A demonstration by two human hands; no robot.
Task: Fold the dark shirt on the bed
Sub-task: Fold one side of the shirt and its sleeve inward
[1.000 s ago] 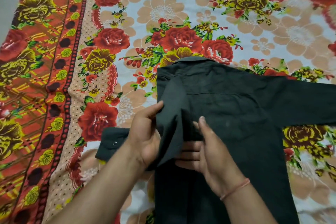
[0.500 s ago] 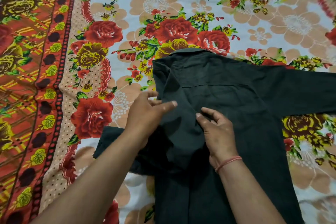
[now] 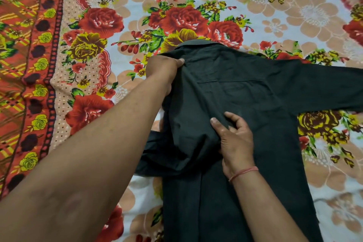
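The dark shirt (image 3: 245, 108) lies back-up on the bed, collar away from me, its right sleeve stretched out to the right edge of view. The left sleeve is folded in over the back and bunched. My left hand (image 3: 165, 68) grips the shirt at the left shoulder beside the collar, thumb on top of the cloth. Lower down, my right hand (image 3: 235, 139) rests on the folded sleeve near the middle of the back; its fingers are curled into the fabric. A thin red thread circles that wrist.
A floral bedsheet (image 3: 98, 25) with red and yellow roses covers the bed; an orange patterned border (image 3: 19, 55) runs down its left side. Bare sheet surrounds the shirt on the left and above it.
My left hand has moved up from the folded sleeve to the shoulder by the collar. The right hand stayed on the fold. The sleeve cuff at the left has been drawn in further.
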